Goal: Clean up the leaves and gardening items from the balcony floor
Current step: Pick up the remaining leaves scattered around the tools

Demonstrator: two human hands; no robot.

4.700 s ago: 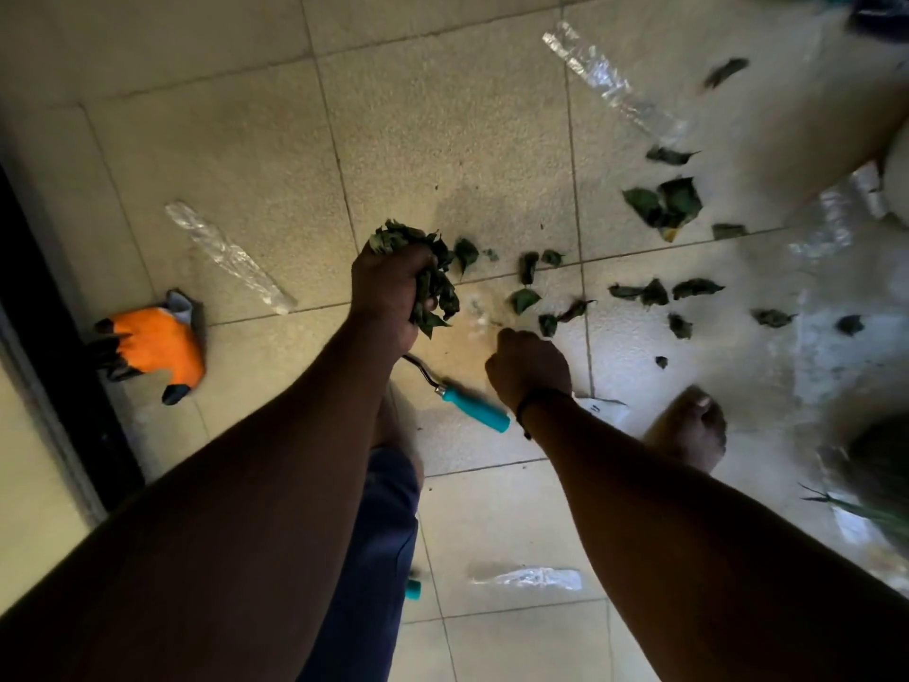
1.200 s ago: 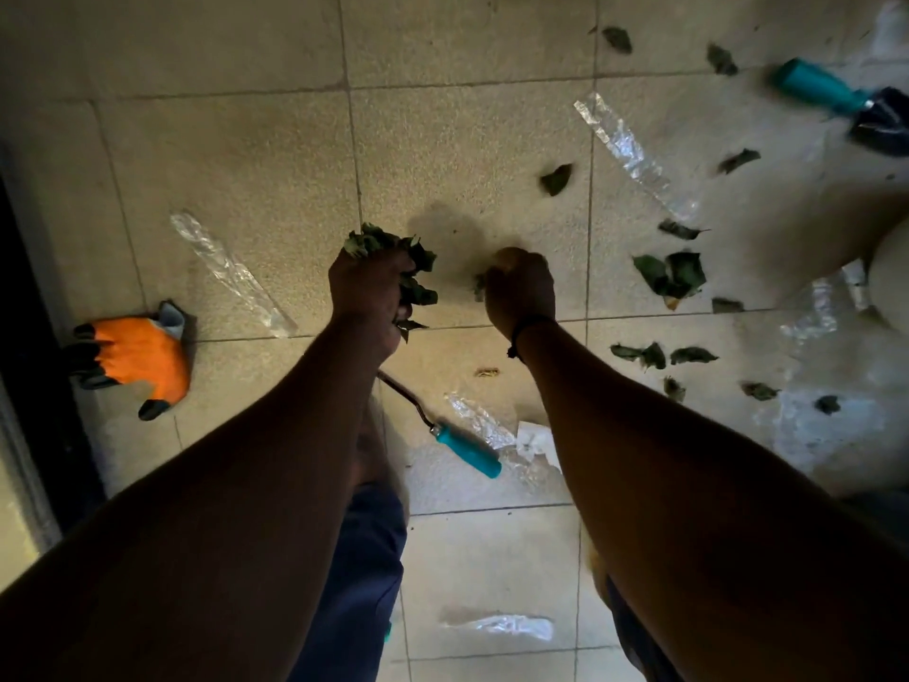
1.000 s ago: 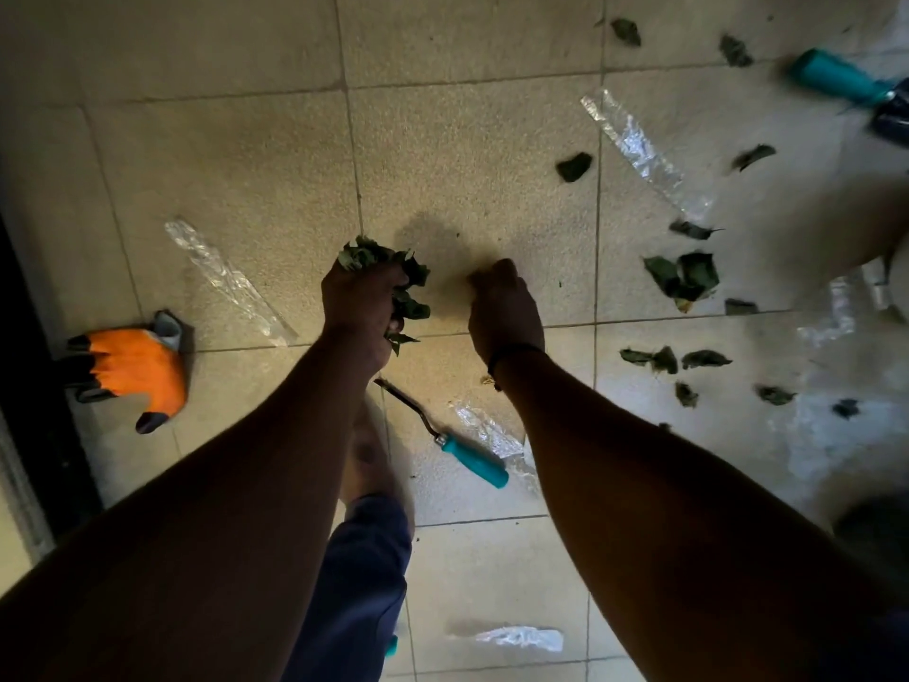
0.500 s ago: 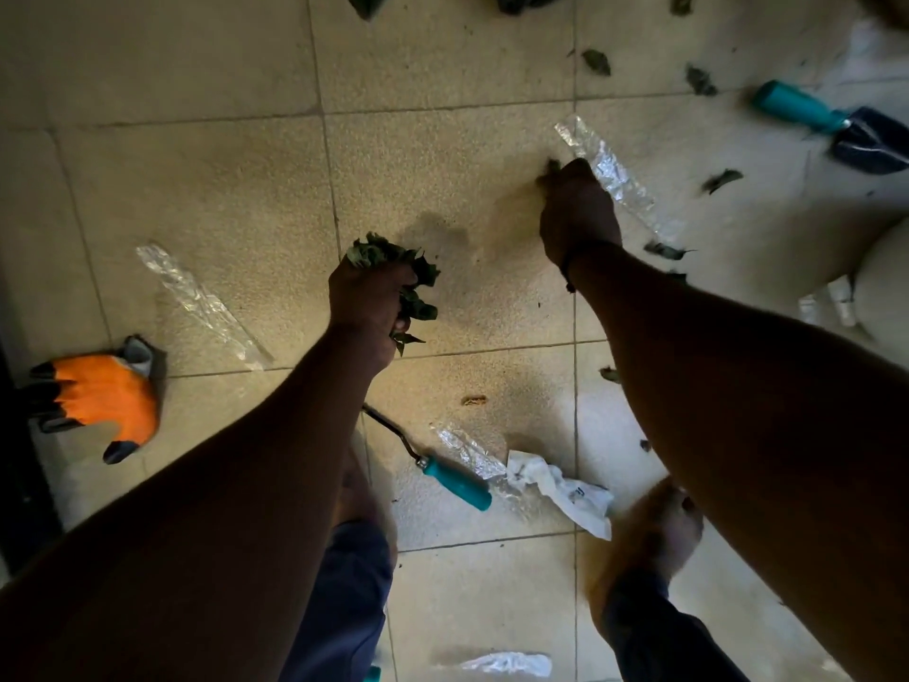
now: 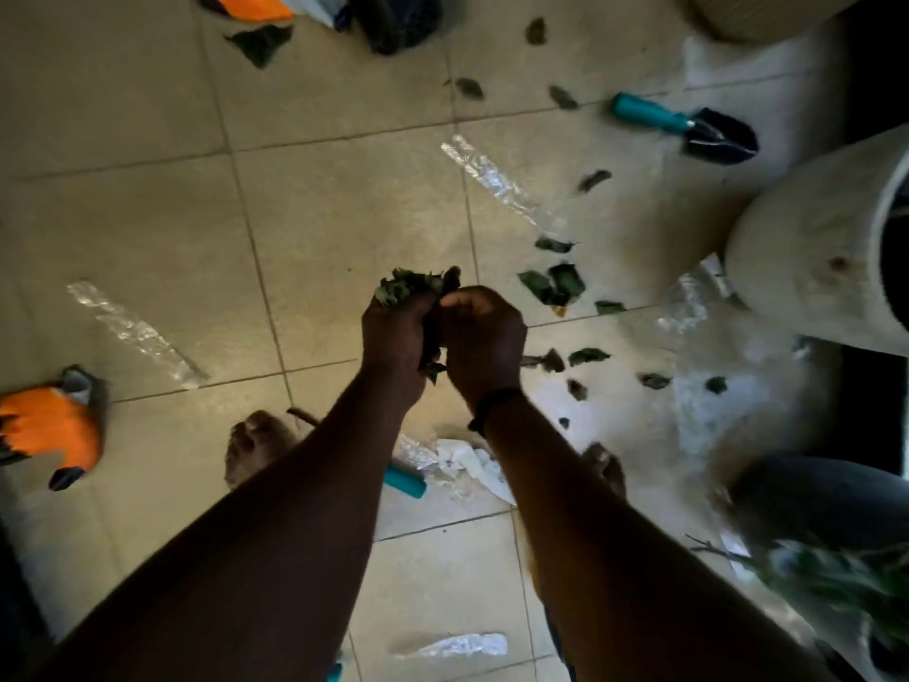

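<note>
left hand (image 5: 393,337) fist curled round a bunch of crumpled dark green leaves (image 5: 413,287), leaves poking out the top above the knuckles, raised over the beige tiled balcony floor (image 5: 147,214). right hand (image 5: 484,337) pressed up against the left, fingers curled in toward the bunch, seems to pinch a leaf at it, exact hold cannot tell. loose green leaves (image 5: 556,285) scattered on tiles right of the hands. teal-handled black garden trowel (image 5: 688,130) lying far right, near a pale round concrete planter (image 5: 811,268). orange and black work glove (image 5: 49,430) at left edge. strips of clear crinkled plastic wrap (image 5: 133,332) on floor. teal tool handle (image 5: 406,477) partly hidden under the arms beside white crumpled paper (image 5: 467,460).
</note>
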